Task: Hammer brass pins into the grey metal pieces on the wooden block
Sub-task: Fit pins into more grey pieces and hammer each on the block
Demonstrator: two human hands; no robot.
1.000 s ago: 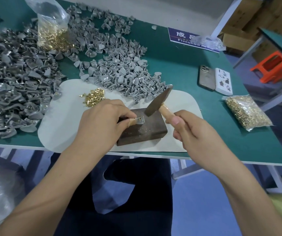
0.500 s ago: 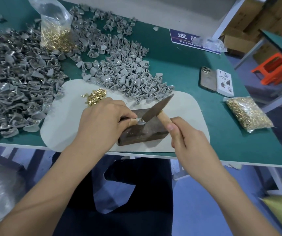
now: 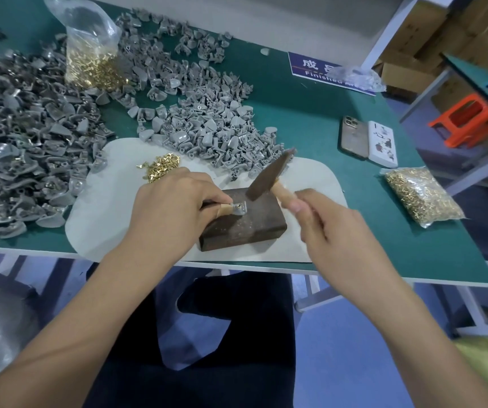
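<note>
Left hand [image 3: 175, 207] pinches a grey metal piece [image 3: 238, 208] flat on the wooden block [image 3: 245, 228], dead centre of the pale mat [image 3: 104, 219]. Right hand [image 3: 325, 222], blurred, grips the hammer [image 3: 269, 175], its head raised just off the piece at one o'clock. Loose brass pins [image 3: 160, 169] lie at ten o'clock of the block.
</note>
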